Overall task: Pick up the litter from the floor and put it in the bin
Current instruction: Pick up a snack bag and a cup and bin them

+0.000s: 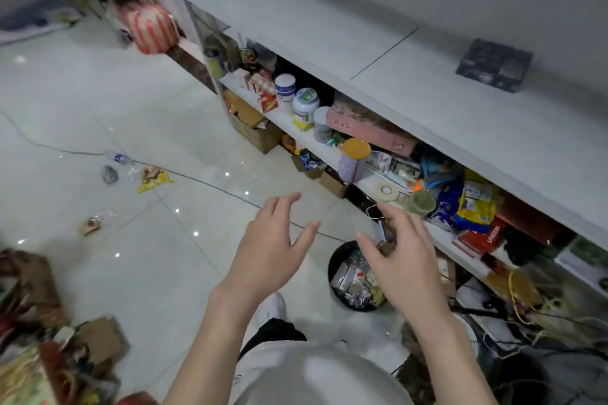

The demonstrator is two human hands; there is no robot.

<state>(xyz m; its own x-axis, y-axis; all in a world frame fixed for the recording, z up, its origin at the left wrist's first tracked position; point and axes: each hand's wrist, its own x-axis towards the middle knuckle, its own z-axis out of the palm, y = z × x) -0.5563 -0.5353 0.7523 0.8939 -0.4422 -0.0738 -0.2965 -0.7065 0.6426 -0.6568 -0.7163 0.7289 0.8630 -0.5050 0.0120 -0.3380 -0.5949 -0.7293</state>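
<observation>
A round black bin [332, 268] stands on the white tiled floor by the shelf, holding wrappers and plastic scraps. My right hand [404, 259] hovers over its rim, fingers spread, holding nothing. My left hand [273, 246] hangs open to the left of the bin, also with nothing in it. Litter lies on the floor far to the left: a clear plastic bottle [119, 157], a crumpled grey ball [109, 174], a yellow wrapper [153, 179] and a small brown wrapper [92, 224].
A long white counter [362, 52] runs along the right, with a crowded lower shelf [329, 128] of jars, boxes and packets. A thin black cable [210, 185] crosses the floor. Cluttered piles [49, 338] sit at the lower left. A red-striped bag [149, 26] leans at the back.
</observation>
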